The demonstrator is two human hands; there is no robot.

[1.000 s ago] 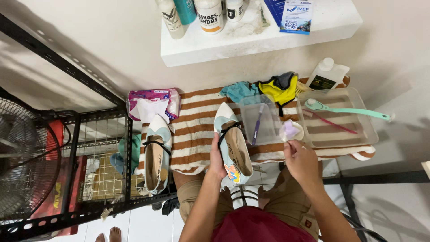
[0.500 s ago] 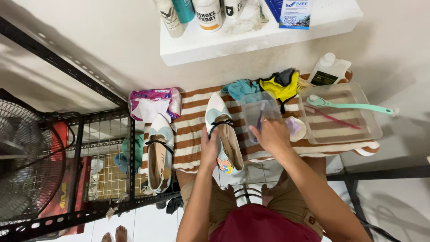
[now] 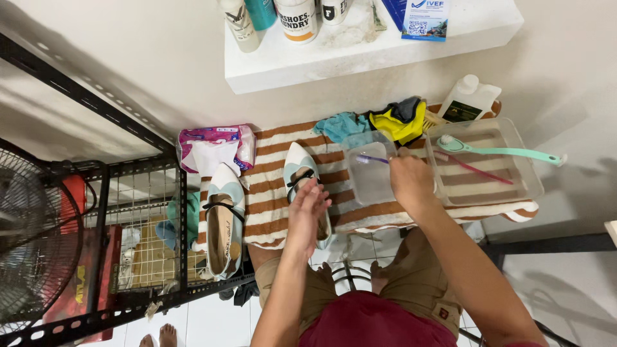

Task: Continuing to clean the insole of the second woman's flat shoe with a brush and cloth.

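Head view: pointed pale flat shoe (image 3: 297, 168) on the striped towel (image 3: 270, 212), toe aimed away, steadied by left hand (image 3: 307, 212) laid over its heel end. Just right, right hand (image 3: 411, 180) pinching a purple toothbrush (image 3: 373, 159) inside the clear tub (image 3: 371, 183).

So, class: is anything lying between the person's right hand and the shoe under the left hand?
Nothing visible blocks it. The right hand holds a purple toothbrush over the small clear container, which sits right beside the pointed shoe. The left hand already rests on that shoe, on the striped towel.
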